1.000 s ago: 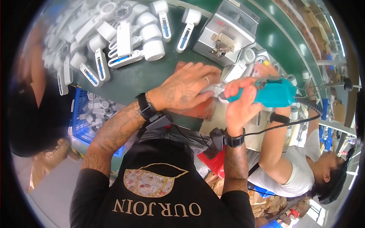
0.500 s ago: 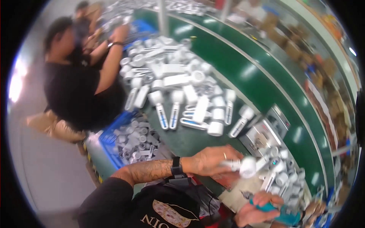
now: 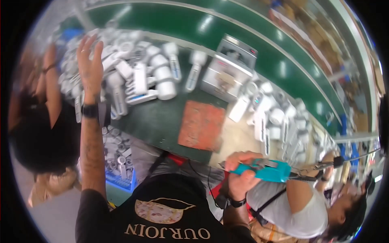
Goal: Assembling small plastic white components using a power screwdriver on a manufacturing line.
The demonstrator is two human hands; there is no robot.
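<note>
My left hand is stretched out to the far left with its fingers spread, above a heap of white handheld devices on the green bench; it holds nothing. My right hand is low, near my body, closed around a teal electric screwdriver that points left and trails a cable to the right. A reddish-brown work mat lies on the bench between the two hands, bare.
A grey metal fixture stands behind the mat. More white devices are piled to the right. A blue bin of small white parts sits below the bench at left. One person sits at left, another in a white top at right.
My left hand has let go of the white device it held by the mat and has swung far left over the heap. My right hand has dropped toward my body with the screwdriver.
</note>
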